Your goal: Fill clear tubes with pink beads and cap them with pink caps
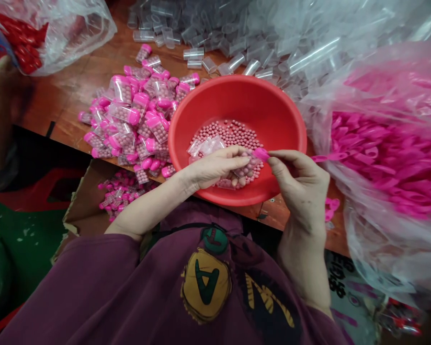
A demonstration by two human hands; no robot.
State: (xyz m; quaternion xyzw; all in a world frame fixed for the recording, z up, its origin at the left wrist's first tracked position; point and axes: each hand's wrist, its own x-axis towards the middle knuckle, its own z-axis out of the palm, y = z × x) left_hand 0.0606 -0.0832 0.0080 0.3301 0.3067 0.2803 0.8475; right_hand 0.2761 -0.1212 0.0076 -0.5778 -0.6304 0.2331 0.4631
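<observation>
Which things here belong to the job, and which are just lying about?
Likely in the job:
beaded container, in the left hand
pink cap, pinched by the right hand
red basin
pink beads
capped containers
bagged pink pieces

Seemingly just lying about:
red pieces, upper left
red items, lower right
clear tubes (role uncertain)

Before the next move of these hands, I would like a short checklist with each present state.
1. Left hand holds the tube: ok.
2. Right hand touches the pink cap: ok.
3. Cap fully seated: cannot tell.
4. Beads available in the bowl: ok.
5. Only beads in the bowl: not ok, clear pieces lie there too.
</observation>
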